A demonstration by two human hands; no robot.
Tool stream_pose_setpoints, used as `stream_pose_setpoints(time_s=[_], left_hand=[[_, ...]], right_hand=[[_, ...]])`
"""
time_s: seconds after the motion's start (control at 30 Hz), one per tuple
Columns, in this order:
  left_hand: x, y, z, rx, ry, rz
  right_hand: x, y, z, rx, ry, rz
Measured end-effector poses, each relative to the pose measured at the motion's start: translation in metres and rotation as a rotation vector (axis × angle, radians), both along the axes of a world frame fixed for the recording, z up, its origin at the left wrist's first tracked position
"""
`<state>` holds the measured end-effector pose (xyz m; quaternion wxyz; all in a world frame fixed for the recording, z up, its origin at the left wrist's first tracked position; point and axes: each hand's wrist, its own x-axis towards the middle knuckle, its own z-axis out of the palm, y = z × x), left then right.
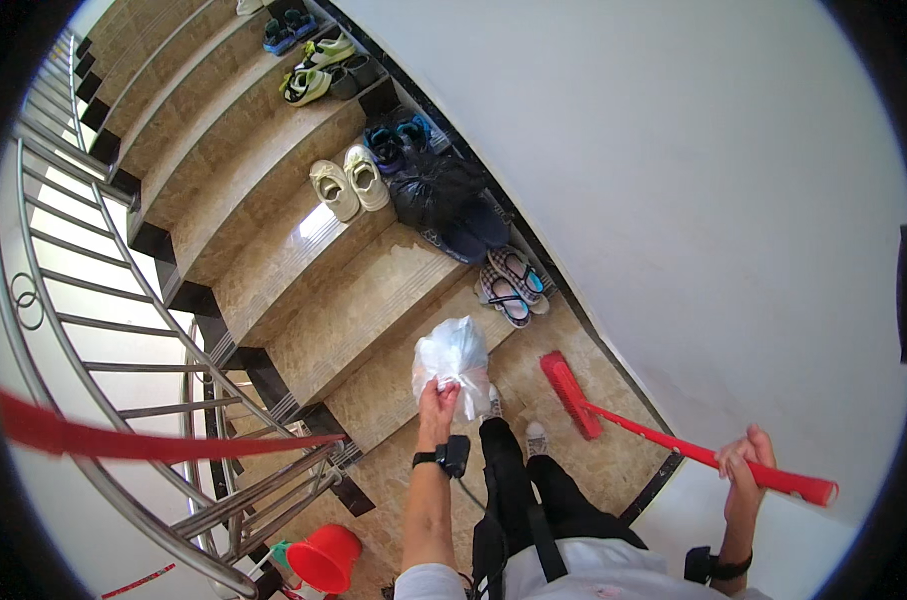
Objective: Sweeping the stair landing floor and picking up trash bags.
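My left hand [440, 401] grips the gathered top of a whitish, partly see-through plastic bag [452, 356] with something in it, in front of my legs. At the right, my right hand [746, 461] is closed around the upper handle of a red broom [648, 433]. The broom's red bristle head [570, 395] is over the tiled landing, to the right of my shoes. What lies inside the bag cannot be told.
Marble-look stairs [378, 300] curve up to the left, with checked shoes [510, 285], a black plastic bag [438, 187] and cream shoes [348, 182] along the wall side. A metal railing [131, 262] bounds the left. A red bucket [324, 559] stands at lower left; a blurred red strip [161, 444] crosses the railing.
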<state>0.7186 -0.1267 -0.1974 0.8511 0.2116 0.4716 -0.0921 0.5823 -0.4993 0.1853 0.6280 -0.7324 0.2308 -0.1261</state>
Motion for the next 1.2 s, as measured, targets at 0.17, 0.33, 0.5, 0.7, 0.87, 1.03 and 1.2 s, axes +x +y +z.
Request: stream_pose_setpoints(time_s=[0.17, 0.33, 0.5, 0.7, 0.87, 1.03, 1.2], left_hand=[[0.060, -0.021, -0.034, 0.013, 0.035, -0.087], [0.089, -0.034, -0.042, 0.128, -0.015, -0.365], [0.074, -0.056, -0.011, 0.327, 0.045, -0.617], [-0.025, -0.103, 0.039, 0.291, -0.164, -0.931], [-0.097, -0.188, 0.074, 0.866, -0.859, -1.095], [-0.129, -0.234, 0.139, 1.042, -1.059, -0.844], [-0.164, -0.271, 0.159, 0.959, -0.935, -0.848]], right_hand=[[0.021, 0.014, -0.005, -0.087, 0.018, -0.031], [0.043, 0.030, -0.006, -0.183, 0.059, -0.143], [0.052, 0.027, -0.012, -0.146, 0.009, -0.135], [0.058, 0.040, -0.016, -0.066, -0.037, 0.018], [0.055, 0.045, -0.015, -0.048, -0.006, 0.286], [0.021, 0.038, -0.019, 0.053, 0.030, 0.633], [0.007, 0.054, 0.016, -0.002, -0.159, 0.994]])
